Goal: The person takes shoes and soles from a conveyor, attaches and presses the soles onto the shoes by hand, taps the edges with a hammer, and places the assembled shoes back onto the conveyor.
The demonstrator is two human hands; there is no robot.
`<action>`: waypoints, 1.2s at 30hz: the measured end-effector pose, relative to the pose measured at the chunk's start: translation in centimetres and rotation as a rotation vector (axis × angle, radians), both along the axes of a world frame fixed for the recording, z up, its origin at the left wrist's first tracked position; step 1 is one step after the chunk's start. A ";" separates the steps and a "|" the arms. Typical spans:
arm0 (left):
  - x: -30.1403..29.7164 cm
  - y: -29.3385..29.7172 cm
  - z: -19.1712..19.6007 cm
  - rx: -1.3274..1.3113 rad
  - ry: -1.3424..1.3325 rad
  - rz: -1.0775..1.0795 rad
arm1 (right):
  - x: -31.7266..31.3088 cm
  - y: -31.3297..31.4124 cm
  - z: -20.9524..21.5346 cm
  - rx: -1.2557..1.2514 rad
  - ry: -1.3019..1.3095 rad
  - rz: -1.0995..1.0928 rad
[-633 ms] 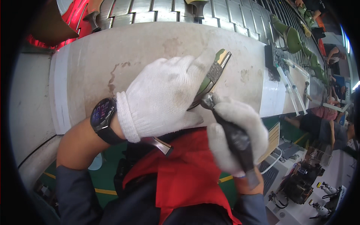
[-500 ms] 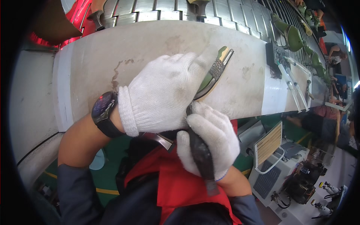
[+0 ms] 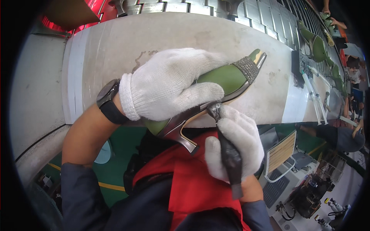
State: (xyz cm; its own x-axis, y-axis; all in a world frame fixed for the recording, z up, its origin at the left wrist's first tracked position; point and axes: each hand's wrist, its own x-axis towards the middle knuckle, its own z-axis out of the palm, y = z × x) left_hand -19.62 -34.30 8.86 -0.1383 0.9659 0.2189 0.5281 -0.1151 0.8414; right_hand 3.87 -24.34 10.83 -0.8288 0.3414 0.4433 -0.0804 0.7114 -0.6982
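On the far left, the pale bench (image 3: 96, 50) runs off toward the wall, its worn top stained in a patch just above the person's wrist. A dark wristwatch (image 3: 110, 101) sits on the left forearm, right where the white knitted glove begins. The left hand (image 3: 169, 82) is closed firmly over the middle of a green high-heeled shoe (image 3: 227, 77), thumb pressed along its side and fingers wrapped over the top, so the shoe is held just above the front edge of the bench, tilted with the toe up and away. The metallic heel (image 3: 181, 134) points down toward the person's red apron (image 3: 196, 181), and a glittering grey band (image 3: 248, 68) crosses the shoe near the toe. Just below and to the right, the right hand (image 3: 235, 148), also in a white glove, is clenched tight round the dark handle of a hand tool (image 3: 227, 154); the tool's upper tip touches the sole edge of the shoe just under the left thumb. Further right, at the far end of the bench, other green shoes (image 3: 318, 46) lie in a row, and some thin metal tools (image 3: 314, 94) rest near them.
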 end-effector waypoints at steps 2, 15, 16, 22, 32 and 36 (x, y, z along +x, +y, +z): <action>-0.1 -0.1 0.1 0.009 0.003 0.021 | -0.2 -0.4 -0.2 -0.056 -0.002 -0.004; 0.5 1.2 0.7 -0.004 0.037 0.057 | -1.8 -1.2 -0.1 -0.203 0.097 0.016; 0.4 0.3 1.5 -0.015 0.046 0.080 | -2.1 -1.7 0.2 -0.205 0.119 0.014; 0.4 -0.7 2.2 -0.137 -0.025 0.112 | -1.8 -1.3 -0.6 -0.442 0.148 0.114; 3.1 4.5 4.2 -0.377 0.257 0.177 | 0.2 4.8 2.5 -0.827 0.224 -0.148; 3.2 4.2 3.3 -0.307 0.230 0.226 | -1.5 6.4 2.1 -0.519 0.063 -0.069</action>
State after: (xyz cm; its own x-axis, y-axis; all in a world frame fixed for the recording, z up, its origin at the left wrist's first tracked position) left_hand -16.45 -30.12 12.20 -0.3347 0.9420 -0.0239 0.6886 0.2618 0.6762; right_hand 2.36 -17.90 12.95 -0.7738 0.5819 0.2501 -0.0993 0.2786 -0.9553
